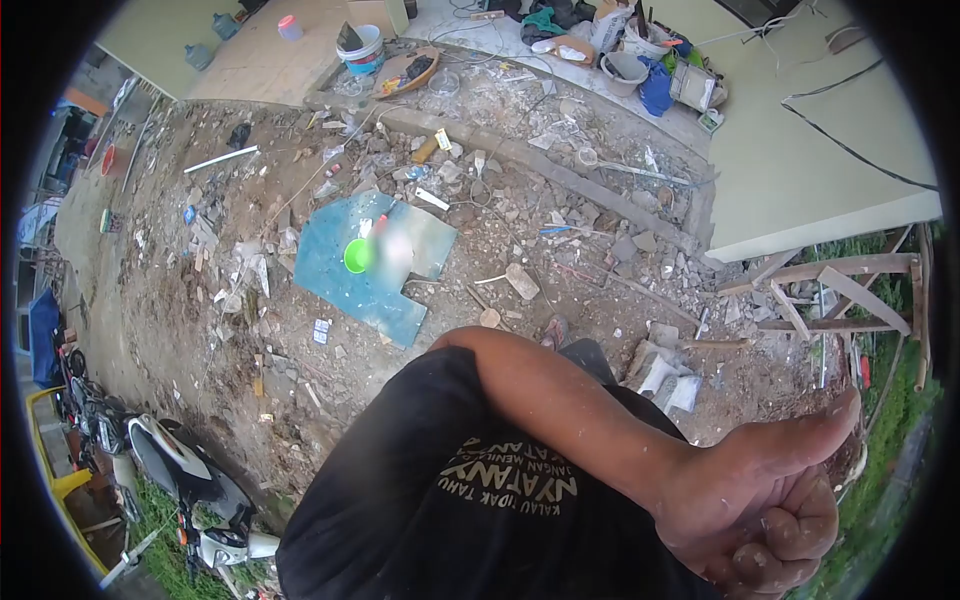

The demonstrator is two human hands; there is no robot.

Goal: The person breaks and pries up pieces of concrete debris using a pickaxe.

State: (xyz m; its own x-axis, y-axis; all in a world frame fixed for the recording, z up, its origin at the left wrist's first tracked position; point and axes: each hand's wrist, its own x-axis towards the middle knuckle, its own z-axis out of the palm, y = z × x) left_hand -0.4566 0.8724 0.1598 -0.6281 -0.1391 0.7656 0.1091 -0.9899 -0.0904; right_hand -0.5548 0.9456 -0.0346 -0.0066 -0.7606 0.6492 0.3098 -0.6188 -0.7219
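My left hand (pixel 765 515) is at the lower right, its forearm stretched across my black printed shirt (pixel 390 480). The fingers curl into the palm and the thumb sticks out; I see nothing held. Pale specks mark the skin. My right hand is out of view. Farther out, on the rubble-covered ground, lies a blue board (pixel 340 265) with an uneven edge. A bright green round container (pixel 357 256) sits on it, beside a whitish blurred patch. The hand is apart from the board. Part of my foot (pixel 555 330) shows beyond the forearm.
Stones and scraps cover the ground. A white bucket (pixel 362 48), a shallow basin (pixel 408 75) and a grey bucket (pixel 624 72) stand at the far side. A wooden frame (pixel 840 290) is at the right, a motorcycle (pixel 190 470) at lower left.
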